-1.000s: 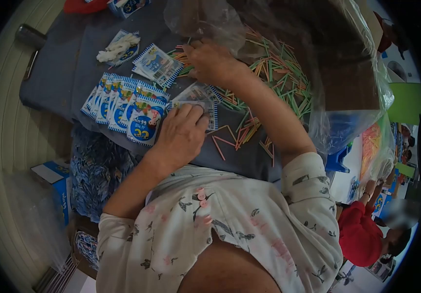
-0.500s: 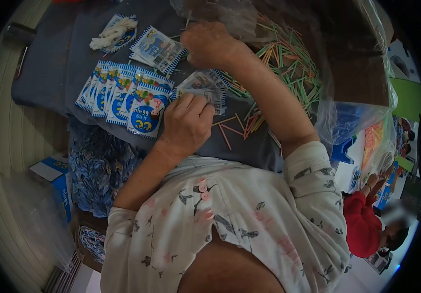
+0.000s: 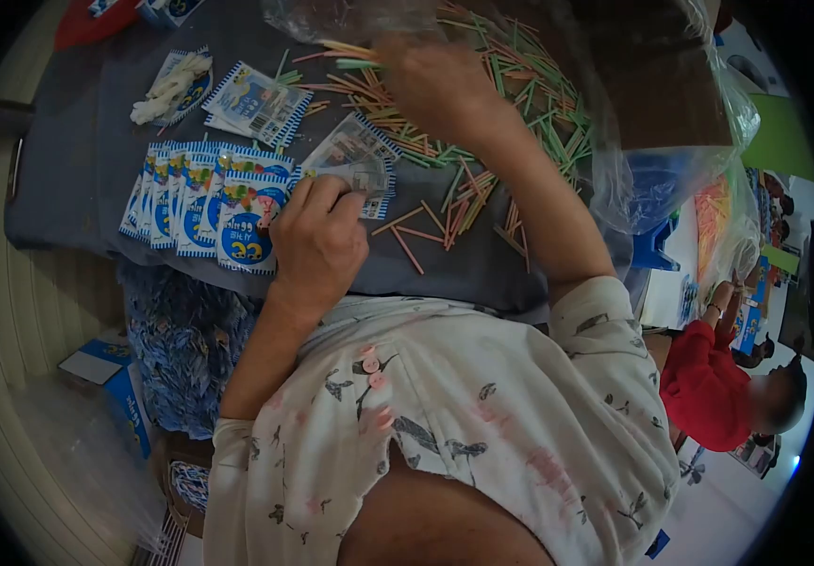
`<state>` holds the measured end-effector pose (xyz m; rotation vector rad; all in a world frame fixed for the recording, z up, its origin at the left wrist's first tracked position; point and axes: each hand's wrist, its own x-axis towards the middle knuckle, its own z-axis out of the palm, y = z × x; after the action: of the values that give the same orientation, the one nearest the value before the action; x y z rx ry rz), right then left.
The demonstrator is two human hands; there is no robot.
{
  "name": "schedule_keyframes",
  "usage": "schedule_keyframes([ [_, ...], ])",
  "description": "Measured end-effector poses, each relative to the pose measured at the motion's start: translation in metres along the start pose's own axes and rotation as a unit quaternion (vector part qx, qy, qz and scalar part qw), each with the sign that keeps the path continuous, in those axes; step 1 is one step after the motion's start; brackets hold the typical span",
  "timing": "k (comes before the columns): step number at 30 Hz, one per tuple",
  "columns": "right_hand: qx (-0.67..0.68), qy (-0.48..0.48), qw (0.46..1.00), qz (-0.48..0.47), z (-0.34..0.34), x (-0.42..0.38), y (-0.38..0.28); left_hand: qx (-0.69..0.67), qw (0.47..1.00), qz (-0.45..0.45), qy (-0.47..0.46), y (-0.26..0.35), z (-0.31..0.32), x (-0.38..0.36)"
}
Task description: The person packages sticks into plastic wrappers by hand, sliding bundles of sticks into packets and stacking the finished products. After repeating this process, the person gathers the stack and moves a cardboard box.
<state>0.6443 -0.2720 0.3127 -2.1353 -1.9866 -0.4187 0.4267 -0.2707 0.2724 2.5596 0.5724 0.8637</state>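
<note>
Here, the left hand pinches a clear packet on the grey counter, while the right hand closes on coloured sticks; holding the packet mouth steady would likely ease filling.

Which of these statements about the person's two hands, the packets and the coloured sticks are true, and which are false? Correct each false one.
1. The left hand rests on a clear packet. True.
2. The right hand is at the pile of coloured sticks. True.
3. The blue-and-white packets are stacked in one upright tower. False: they lie in an overlapping row on the grey cloth.
4. The sticks are all one colour. False: green, orange and pink ones show.
5. A person in red is at the lower right. True.
</note>
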Motion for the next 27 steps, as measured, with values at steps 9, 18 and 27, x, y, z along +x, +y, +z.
schedule_keyframes([
  [9, 0.044, -0.145, 0.985, -0.076, -0.024, -0.09, 0.051, -0.129, 0.99, -0.027, -0.045, -0.007, -0.018, 0.004],
  [18, -0.106, -0.094, 0.988, -0.062, -0.014, -0.083, 0.032, -0.053, 0.998, 0.027, 0.036, -0.009, -0.002, 0.011],
  [27, -0.04, -0.142, 0.988, 0.046, -0.023, -0.102, 0.053, -0.051, 0.999, -0.006, -0.014, -0.009, -0.013, 0.003],
])
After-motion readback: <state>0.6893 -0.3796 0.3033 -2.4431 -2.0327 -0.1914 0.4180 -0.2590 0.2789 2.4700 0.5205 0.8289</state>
